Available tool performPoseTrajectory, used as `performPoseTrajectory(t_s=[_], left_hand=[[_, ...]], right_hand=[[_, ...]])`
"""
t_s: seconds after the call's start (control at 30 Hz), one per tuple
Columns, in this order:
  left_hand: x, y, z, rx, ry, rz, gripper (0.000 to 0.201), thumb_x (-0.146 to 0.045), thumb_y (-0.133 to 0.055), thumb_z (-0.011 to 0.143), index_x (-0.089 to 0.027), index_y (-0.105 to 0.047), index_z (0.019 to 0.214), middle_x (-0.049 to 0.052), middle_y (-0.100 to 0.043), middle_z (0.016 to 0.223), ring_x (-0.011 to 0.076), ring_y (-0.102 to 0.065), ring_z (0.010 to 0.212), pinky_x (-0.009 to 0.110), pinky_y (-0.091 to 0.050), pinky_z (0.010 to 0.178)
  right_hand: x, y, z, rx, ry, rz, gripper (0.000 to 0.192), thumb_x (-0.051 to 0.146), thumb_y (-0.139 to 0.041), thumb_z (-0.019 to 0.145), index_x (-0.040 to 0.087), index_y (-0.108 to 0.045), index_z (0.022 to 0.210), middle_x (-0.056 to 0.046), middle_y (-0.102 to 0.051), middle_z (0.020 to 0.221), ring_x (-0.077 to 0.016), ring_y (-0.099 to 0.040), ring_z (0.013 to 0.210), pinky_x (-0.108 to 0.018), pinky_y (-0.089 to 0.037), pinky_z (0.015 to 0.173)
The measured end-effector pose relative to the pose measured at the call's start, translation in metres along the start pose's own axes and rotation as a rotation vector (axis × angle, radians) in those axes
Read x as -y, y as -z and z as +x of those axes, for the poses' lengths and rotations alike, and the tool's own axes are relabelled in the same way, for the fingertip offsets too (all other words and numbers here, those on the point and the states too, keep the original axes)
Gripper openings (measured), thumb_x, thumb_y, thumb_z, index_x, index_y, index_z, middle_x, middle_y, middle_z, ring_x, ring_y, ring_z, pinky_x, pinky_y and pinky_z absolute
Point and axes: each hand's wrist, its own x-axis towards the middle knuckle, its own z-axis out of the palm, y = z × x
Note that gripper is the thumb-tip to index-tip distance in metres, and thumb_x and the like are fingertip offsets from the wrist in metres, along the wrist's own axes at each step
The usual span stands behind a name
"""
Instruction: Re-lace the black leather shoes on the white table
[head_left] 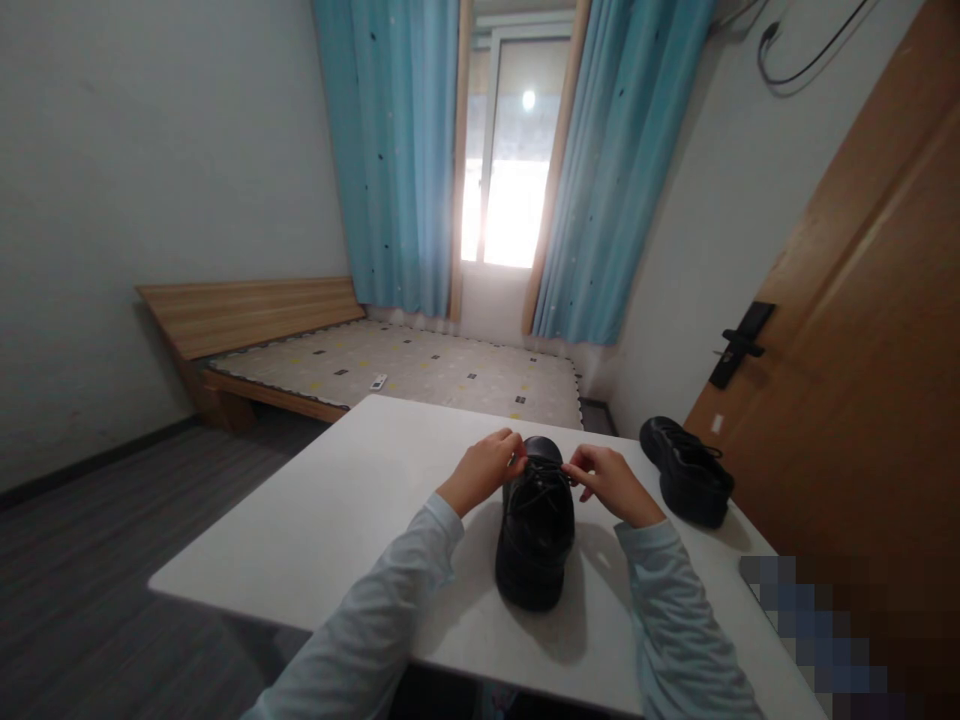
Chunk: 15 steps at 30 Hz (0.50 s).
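A black lace-up shoe stands on the white table in front of me, its toe pointing away and its heel toward me. My left hand is at the left side of the lacing near the toe, with thumb and fingers pinched together. On the opposite side, my right hand pinches at the right edge of the lacing. Dark shoelaces run between the two hands over the front of the shoe. The lace ends within the fingers are too small to see clearly.
A second black shoe sits at the table's right edge, beside a brown door. The white table extends left. Beyond it are a bed with a small white object and blue curtains. A blurred patch covers the lower right.
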Motion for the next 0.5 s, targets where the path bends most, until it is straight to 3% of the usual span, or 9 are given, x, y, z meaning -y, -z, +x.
performPoseTrajectory(t_s=[0.2,0.4,0.5], left_hand=[[-0.0005,-0.002,-0.0001,-0.012,0.084,-0.282,0.006,-0.017,-0.049,0.078,-0.016,-0.051,0.074,-0.001,-0.057,0.067,0.0105,-0.053,0.06,0.021,-0.04,0.058],[-0.0011,-0.0076,-0.0001,0.068,0.313,-0.689,0.004,-0.018,-0.052,0.074,-0.015,-0.049,0.073,-0.005,-0.052,0.058,0.005,-0.045,0.043,0.015,-0.032,0.042],[-0.0052,-0.0107,0.0014,0.113,0.444,-0.963,0.01,-0.012,-0.05,0.073,-0.014,-0.053,0.082,-0.004,-0.053,0.061,0.0038,-0.045,0.044,0.014,-0.034,0.041]], right_hand=[[-0.0023,0.0025,-0.0014,-0.019,-0.066,0.003,0.02,0.028,-0.058,0.072,0.016,-0.051,0.058,0.002,-0.056,0.044,-0.0063,-0.046,0.029,-0.016,-0.03,0.029],[-0.0021,0.0009,-0.0026,0.014,-0.156,0.309,0.019,0.026,-0.06,0.067,0.018,-0.046,0.056,0.005,-0.051,0.036,-0.0054,-0.039,0.026,-0.015,-0.026,0.026],[0.0002,0.0016,-0.0031,0.015,-0.202,0.49,0.018,0.022,-0.065,0.058,0.017,-0.048,0.059,0.006,-0.052,0.04,-0.0059,-0.043,0.03,-0.015,-0.029,0.027]])
